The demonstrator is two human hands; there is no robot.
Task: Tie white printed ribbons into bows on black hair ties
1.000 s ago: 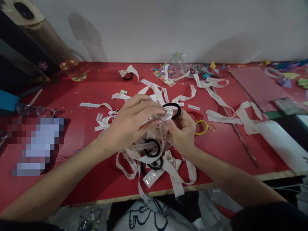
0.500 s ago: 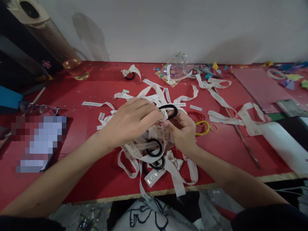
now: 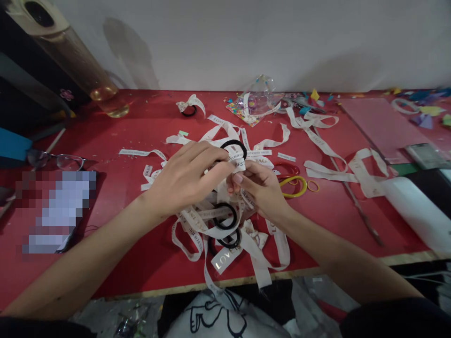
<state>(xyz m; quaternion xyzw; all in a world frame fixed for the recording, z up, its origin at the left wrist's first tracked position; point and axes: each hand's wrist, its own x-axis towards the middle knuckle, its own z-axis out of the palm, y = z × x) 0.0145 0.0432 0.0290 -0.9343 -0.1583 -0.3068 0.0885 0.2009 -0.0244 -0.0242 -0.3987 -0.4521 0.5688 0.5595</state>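
Observation:
Above a heap of white printed ribbon [image 3: 224, 259], both my hands meet at a black hair tie [image 3: 244, 146] with a piece of ribbon [image 3: 237, 157] around it. My left hand [image 3: 188, 176] is closed on the hair tie's left side, its fingertips partly hidden. My right hand [image 3: 264, 190] pinches the ribbon just below the loop between thumb and fingers. On the heap below lie more black hair ties [image 3: 235, 217]. At the back, a hair tie with a ribbon bow [image 3: 186, 108] rests on the red table [image 3: 141, 124].
Yellow-handled scissors [image 3: 300, 187] lie right of my hands, near a thin stick [image 3: 362, 220]. On the left are a phone [image 3: 63, 206], glasses [image 3: 70, 162] and a tall bottle [image 3: 81, 61]. A plastic packet [image 3: 253, 101] sits by the wall, with loose ribbon [image 3: 319, 141] to its right.
The hair tie has turned and shifted left and up, showing more of the printed ribbon around it. My right hand has moved from the loop down to the ribbon beneath.

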